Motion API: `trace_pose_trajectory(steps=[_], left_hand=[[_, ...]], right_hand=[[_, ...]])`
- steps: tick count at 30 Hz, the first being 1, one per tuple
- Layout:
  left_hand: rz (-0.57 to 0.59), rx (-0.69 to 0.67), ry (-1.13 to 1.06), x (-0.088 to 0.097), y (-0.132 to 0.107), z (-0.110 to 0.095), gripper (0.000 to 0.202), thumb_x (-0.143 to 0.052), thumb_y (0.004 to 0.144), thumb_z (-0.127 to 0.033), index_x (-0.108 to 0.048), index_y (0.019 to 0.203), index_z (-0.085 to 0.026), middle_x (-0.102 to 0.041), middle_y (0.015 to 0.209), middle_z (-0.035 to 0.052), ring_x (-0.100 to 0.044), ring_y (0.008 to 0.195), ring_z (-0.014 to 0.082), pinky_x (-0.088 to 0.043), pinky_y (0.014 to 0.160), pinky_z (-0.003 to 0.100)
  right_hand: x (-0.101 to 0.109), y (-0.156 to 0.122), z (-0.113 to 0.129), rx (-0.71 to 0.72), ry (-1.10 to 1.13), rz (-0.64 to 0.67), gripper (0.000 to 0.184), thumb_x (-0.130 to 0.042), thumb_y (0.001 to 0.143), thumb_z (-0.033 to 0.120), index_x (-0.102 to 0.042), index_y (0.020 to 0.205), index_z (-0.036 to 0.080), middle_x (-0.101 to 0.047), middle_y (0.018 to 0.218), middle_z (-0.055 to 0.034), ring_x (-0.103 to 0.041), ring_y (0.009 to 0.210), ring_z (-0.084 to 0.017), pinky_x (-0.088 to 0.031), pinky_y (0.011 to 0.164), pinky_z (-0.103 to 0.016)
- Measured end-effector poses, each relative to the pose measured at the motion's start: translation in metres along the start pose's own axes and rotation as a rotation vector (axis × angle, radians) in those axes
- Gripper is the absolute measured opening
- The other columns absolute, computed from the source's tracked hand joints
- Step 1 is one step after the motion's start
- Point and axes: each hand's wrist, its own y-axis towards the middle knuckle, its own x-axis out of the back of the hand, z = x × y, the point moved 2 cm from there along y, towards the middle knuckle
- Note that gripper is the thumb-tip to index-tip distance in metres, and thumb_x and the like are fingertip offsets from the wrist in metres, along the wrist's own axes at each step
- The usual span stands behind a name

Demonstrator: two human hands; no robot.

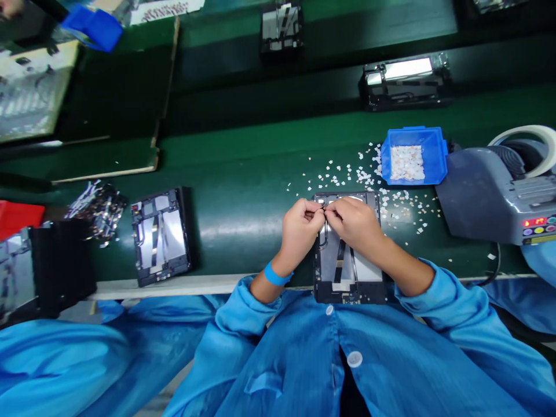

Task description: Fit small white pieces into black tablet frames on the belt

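Note:
Right in front of me lies an opened tablet-like device (326, 263), its silver battery plates, dark flex cables and black frame showing. Over its upper part my left hand (300, 229) and my right hand (354, 223) meet, thumbs and fingers pinched close together. Between the fingertips is a small dark piece, perhaps a cable end; it is too small to name. A blue band (277, 274) circles my left wrist. Many small white scraps (369, 176) lie scattered just beyond and to the right of the device.
A blue bin (438, 156) of white scraps stands beside a grey tape dispenser (482, 191) on the right. Another opened device (158, 234) and a pile of thin strips (99, 211) lie left. More devices (403, 84) sit at the back. A co-worker's blue sleeve (56, 365) shows lower left.

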Motion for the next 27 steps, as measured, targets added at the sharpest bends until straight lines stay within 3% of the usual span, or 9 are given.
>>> trace_pose_trajectory(steps=[6, 13, 16, 21, 24, 27], left_hand=[[-0.004, 0.04, -0.028, 0.0, -0.001, 0.003, 0.004, -0.067, 0.084, -0.018, -0.067, 0.081, -0.02, -0.077, 0.087, 0.0027, -0.069, 0.077, 0.0156, -0.055, 0.071, 0.028], [0.0, 0.038, -0.068, -0.002, -0.001, 0.002, 0.004, -0.069, 0.081, -0.02, -0.067, 0.078, -0.019, -0.076, 0.084, 0.0026, -0.069, 0.074, 0.0149, -0.054, 0.069, 0.027], [0.009, 0.098, -0.124, -0.003, 0.002, 0.007, 0.004, -0.068, 0.08, -0.021, -0.066, 0.078, -0.019, -0.076, 0.086, 0.0033, -0.068, 0.074, 0.0142, -0.052, 0.068, 0.026], [0.05, 0.136, -0.176, 0.002, 0.003, 0.008, 0.007, -0.07, 0.083, -0.025, -0.068, 0.081, -0.018, -0.074, 0.081, 0.0029, -0.065, 0.072, 0.0133, -0.05, 0.065, 0.024], [0.1, 0.091, -0.068, 0.015, 0.0, 0.0, 0.01, -0.071, 0.086, -0.027, -0.073, 0.089, -0.018, -0.073, 0.079, 0.0016, -0.062, 0.067, 0.0122, -0.049, 0.062, 0.024], [0.032, -0.034, 0.144, 0.033, 0.001, -0.003, 0.009, -0.068, 0.09, -0.024, -0.075, 0.094, -0.019, -0.073, 0.082, 0.0016, -0.062, 0.068, 0.0129, -0.05, 0.065, 0.025]], right_hand=[[-0.003, -0.003, 0.004, 0.01, -0.023, -0.018, 0.03, -0.048, 0.105, 0.026, -0.073, 0.089, 0.02, -0.074, 0.089, -0.0108, -0.065, 0.086, -0.025, -0.048, 0.083, -0.037], [-0.009, 0.009, 0.0, -0.047, -0.077, 0.026, 0.015, -0.051, 0.089, 0.017, -0.065, 0.083, 0.021, -0.069, 0.083, -0.0087, -0.06, 0.079, -0.023, -0.043, 0.074, -0.034], [0.022, 0.018, -0.027, -0.138, -0.073, -0.026, 0.01, -0.053, 0.085, 0.017, -0.063, 0.082, 0.021, -0.068, 0.083, -0.008, -0.06, 0.079, -0.023, -0.041, 0.072, -0.034], [0.099, 0.021, -0.087, -0.527, -0.291, -0.283, 0.016, -0.053, 0.091, 0.026, -0.065, 0.082, 0.02, -0.067, 0.081, -0.0111, -0.062, 0.08, -0.027, -0.04, 0.075, -0.039], [0.101, 0.019, -0.074, -0.452, -0.214, -0.159, 0.015, -0.057, 0.09, 0.026, -0.069, 0.085, 0.019, -0.072, 0.084, -0.0111, -0.063, 0.078, -0.025, -0.041, 0.074, -0.037], [0.07, 0.02, -0.033, -0.266, 0.015, 0.06, 0.018, -0.057, 0.093, 0.027, -0.074, 0.092, 0.02, -0.076, 0.087, -0.0071, -0.065, 0.076, -0.021, -0.042, 0.07, -0.033]])
